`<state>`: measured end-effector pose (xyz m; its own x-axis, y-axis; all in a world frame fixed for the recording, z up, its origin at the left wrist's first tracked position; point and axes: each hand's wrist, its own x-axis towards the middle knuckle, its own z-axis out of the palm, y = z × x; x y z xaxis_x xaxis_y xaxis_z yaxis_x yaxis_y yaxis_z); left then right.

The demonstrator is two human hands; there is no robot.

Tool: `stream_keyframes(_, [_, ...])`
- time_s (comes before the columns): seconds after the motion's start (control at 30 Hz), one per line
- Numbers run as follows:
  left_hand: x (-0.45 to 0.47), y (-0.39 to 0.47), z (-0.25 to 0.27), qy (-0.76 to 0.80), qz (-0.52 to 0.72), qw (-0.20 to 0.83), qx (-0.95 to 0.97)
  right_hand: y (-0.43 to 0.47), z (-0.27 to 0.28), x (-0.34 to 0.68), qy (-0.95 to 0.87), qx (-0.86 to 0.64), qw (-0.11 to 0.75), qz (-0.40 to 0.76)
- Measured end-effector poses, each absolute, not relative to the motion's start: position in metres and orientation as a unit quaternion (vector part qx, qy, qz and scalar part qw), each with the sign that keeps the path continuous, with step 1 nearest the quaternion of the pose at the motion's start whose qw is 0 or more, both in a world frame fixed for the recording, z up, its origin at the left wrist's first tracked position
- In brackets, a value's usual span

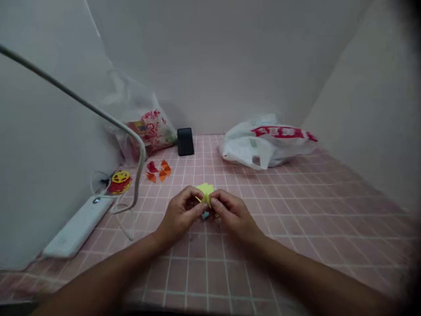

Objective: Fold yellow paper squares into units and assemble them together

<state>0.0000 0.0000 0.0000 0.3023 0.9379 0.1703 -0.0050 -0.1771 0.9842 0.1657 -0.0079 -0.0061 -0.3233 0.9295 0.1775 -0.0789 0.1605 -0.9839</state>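
Note:
My left hand [180,213] and my right hand [237,215] meet near the middle of the tiled surface. Between their thumbs and fingertips they pinch a small piece of yellow paper [206,198], which looks folded. More yellow paper [205,188] shows just behind the fingertips; whether it is the same piece I cannot tell. Beneath the hands lies a small light blue piece [205,215], partly hidden. Off to the left are several small orange folded pieces [162,175] and a dark red one [151,166].
A white power strip [77,226] with a grey cable [142,162] lies at left, beside red and yellow ornaments [120,182]. A plastic bag [154,127], a black phone-like slab [186,141] and a white bag [266,142] rest along the back wall.

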Motion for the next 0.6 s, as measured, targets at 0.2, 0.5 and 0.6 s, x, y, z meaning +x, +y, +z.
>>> stream_keyframes(0.2, [-0.0031, -0.002, 0.0009, 0.362, 0.458, 0.56, 0.588, -0.0095, -0.0023, 0.1645, -0.597, -0.333, 0.465, 0.563])
stream_keyframes(0.5, [-0.0049, 0.0003, 0.001, 0.379, 0.452, 0.547, 0.594, -0.0105, -0.005, 0.1649, -0.671, -0.384, 0.446, 0.451])
stream_keyframes(0.6, [-0.005, 0.0006, 0.0018, 0.382, 0.459, 0.548, 0.585, -0.0107, -0.0047, 0.1655, -0.698, -0.383, 0.441, 0.414])
